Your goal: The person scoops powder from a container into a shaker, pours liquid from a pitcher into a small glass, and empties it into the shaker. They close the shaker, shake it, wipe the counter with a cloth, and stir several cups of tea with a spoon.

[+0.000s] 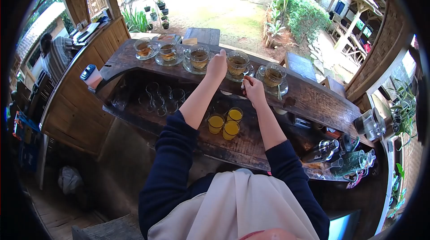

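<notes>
Several clear glass cups of brown tea stand on glass saucers in a row along the counter. My left hand [217,67] is closed between a middle cup [198,56] and the cup [237,64] right of it; its fingertips are hidden, so what it grips does not show. My right hand [254,91] pinches a small pale thing that looks like a teaspoon [242,82], low at the front of that right cup's saucer. Farther right, another cup [273,75] has a teaspoon [279,92] on its saucer. Two more cups [167,51] stand at the left.
On the lower shelf stand three glasses of orange drink [231,129] and several upturned glasses [162,99]. Flasks [323,149] and a green glass jar [354,163] are at the right. A glass container [370,124] stands at the counter's right end. A person [56,56] is at far left.
</notes>
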Available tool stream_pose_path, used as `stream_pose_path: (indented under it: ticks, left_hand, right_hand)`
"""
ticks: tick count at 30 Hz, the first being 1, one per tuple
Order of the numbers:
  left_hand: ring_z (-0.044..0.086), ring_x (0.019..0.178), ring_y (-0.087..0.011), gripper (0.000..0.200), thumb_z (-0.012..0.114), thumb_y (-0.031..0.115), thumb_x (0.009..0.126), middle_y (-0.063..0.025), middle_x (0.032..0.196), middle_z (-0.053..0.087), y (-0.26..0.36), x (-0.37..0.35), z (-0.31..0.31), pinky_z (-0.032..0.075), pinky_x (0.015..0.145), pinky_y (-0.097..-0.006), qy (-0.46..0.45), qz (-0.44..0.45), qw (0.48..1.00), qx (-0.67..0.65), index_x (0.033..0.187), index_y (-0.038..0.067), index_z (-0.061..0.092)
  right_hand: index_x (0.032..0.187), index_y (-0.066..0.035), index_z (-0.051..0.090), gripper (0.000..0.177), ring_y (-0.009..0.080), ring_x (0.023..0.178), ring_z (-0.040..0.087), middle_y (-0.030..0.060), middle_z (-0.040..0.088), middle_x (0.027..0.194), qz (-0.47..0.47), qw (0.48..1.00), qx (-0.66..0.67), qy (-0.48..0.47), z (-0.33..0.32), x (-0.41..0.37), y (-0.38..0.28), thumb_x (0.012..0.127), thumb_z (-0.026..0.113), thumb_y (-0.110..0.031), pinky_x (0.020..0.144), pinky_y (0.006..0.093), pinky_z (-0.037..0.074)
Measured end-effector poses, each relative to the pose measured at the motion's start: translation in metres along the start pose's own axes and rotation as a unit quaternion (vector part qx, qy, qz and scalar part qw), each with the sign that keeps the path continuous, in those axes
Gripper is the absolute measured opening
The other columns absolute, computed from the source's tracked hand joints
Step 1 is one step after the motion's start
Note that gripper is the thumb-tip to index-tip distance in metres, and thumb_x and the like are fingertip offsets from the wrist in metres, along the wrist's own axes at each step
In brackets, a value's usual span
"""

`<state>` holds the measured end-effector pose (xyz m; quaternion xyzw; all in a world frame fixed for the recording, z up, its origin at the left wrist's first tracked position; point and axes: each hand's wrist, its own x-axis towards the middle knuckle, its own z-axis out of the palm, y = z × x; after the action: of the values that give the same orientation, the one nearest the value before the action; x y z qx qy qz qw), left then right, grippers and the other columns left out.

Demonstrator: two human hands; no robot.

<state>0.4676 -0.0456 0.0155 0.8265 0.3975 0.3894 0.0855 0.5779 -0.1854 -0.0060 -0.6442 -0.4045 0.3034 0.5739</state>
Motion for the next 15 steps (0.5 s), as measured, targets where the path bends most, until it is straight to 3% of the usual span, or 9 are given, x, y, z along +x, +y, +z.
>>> stream_pose_path:
  ticks: [7, 15]
  left_hand:
    - [0.063, 0.080, -0.0391, 0.014, 0.054, 0.005, 0.083, -0.0253, 0.081, 0.062, -0.003, -0.001, -0.003, 0.051, 0.068, -0.0447, -0.020, 0.012, 0.999, -0.022, 0.093, -0.004, 0.050]
    - [0.062, 0.086, -0.0397, 0.023, 0.055, 0.004, 0.082, -0.0281, 0.087, 0.062, 0.007, -0.008, -0.019, 0.050, 0.074, -0.0442, -0.015, 0.016, 0.999, -0.034, 0.101, -0.010, 0.054]
  right_hand:
    - [0.128, -0.001, 0.047, 0.042, 0.0075, 0.054, 0.054, 0.0033, 0.062, 0.079, 0.037, 0.999, -0.033, -0.021, -0.002, -0.010, -0.015, 0.091, 0.053, -0.020, 0.044, 0.0198, 0.038]
    - [0.126, 0.003, 0.047, 0.043, 0.0070, 0.051, 0.051, 0.0033, 0.062, 0.079, 0.015, 0.998, -0.039, -0.046, -0.001, -0.004, -0.006, 0.091, 0.054, -0.020, 0.044, 0.0210, 0.038]
